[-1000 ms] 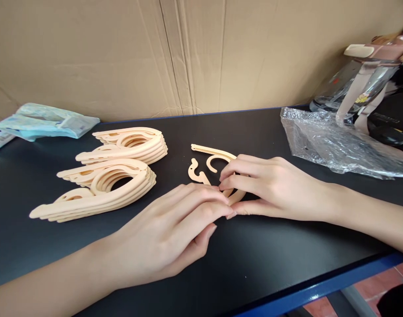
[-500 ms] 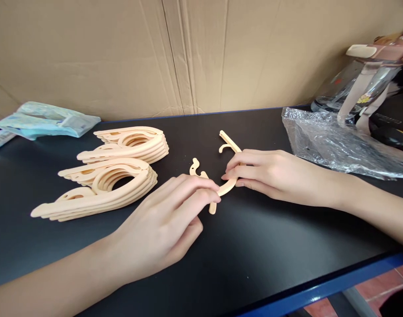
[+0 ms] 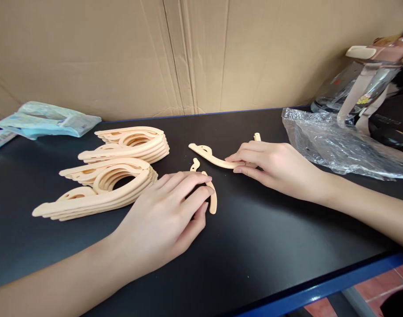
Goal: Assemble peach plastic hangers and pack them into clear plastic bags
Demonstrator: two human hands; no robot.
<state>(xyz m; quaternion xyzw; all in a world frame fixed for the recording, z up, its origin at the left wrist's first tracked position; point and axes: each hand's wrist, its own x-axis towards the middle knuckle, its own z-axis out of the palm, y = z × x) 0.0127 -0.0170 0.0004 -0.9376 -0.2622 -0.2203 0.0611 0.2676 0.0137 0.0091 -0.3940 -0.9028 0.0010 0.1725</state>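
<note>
My left hand (image 3: 170, 209) has curled fingers, with the fingertips and thumb on a small curved cream hanger piece (image 3: 213, 202) lying on the table. A hook end (image 3: 195, 165) with a small hole shows just beyond these fingers; how it joins the piece is hidden. In the pinched fingers of my right hand (image 3: 267, 165) is a cream plastic folding-hanger arm (image 3: 216, 160), pointing to the left. Another narrow end (image 3: 257, 137) sticks up behind that hand. Two stacks of matching folded hangers, a near stack (image 3: 119, 200) and a far stack (image 3: 145, 149), lie left of my hands.
A crumpled clear plastic bag (image 3: 336, 145) lies at the right, beside a clear bottle with a pink lid (image 3: 386, 52). A pale blue packet (image 3: 53, 121) is at the back left. Cardboard (image 3: 122, 57) stands behind the black table (image 3: 254, 255), which has a blue edge.
My right hand has moved slightly right and turned the hanger arm, which now points left. Its end has come away from my left fingertips. My left hand has barely shifted.
</note>
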